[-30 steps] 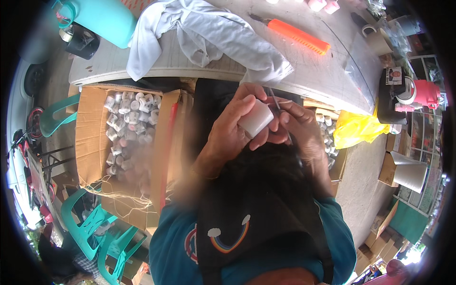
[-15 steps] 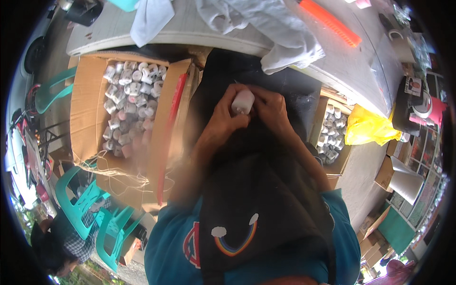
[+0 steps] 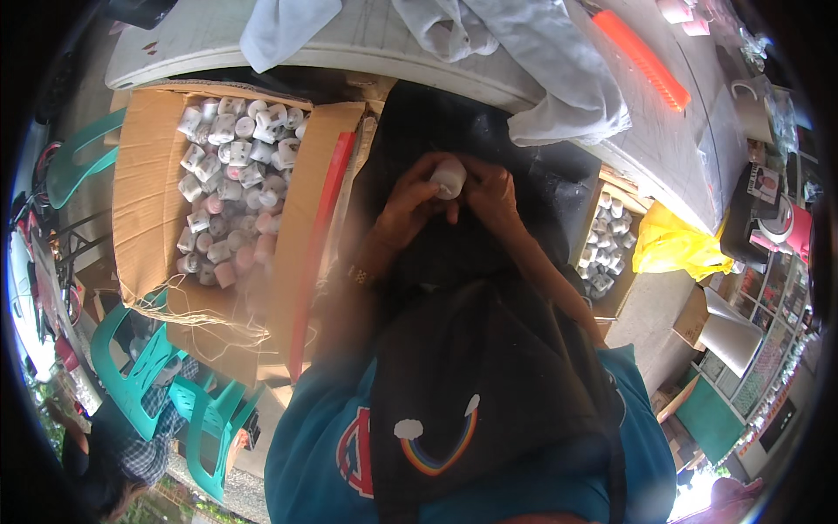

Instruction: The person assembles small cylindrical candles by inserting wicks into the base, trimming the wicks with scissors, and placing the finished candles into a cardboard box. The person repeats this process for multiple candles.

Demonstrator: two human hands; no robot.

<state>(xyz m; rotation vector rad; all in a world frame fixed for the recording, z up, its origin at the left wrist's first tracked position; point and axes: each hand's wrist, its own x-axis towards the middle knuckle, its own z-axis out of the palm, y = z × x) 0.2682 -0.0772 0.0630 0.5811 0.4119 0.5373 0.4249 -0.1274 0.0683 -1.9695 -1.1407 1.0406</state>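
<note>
Over my lap, my left hand [image 3: 409, 197] is closed round a short white cylinder [image 3: 449, 177] that looks like a small candle. Its rounded end faces up towards me, with the thumb laid against its near side. My right hand [image 3: 491, 192] is closed at the cylinder's right side, its fingers bent and pressed together. Whatever those fingers hold is hidden behind the hand and the cylinder. Left of my hands, an open cardboard box [image 3: 144, 201] holds many similar white and pinkish cylinders [image 3: 240, 153], several with dark marks.
Beyond my hands, a pale table [image 3: 367, 65] bears a white cloth [image 3: 559, 96] and an orange strip [image 3: 642, 61]. At the right, a second box [image 3: 615, 301] of cylinders stands beside a yellow bag [image 3: 676, 244]. Green chairs [image 3: 131, 349] and a person [image 3: 131, 437] are at left.
The view has shifted slightly. The cylinder has turned a little in my left hand, and the thumb has moved up onto its near side. A thin pointed tip seen beyond the cylinder earlier no longer shows.
</note>
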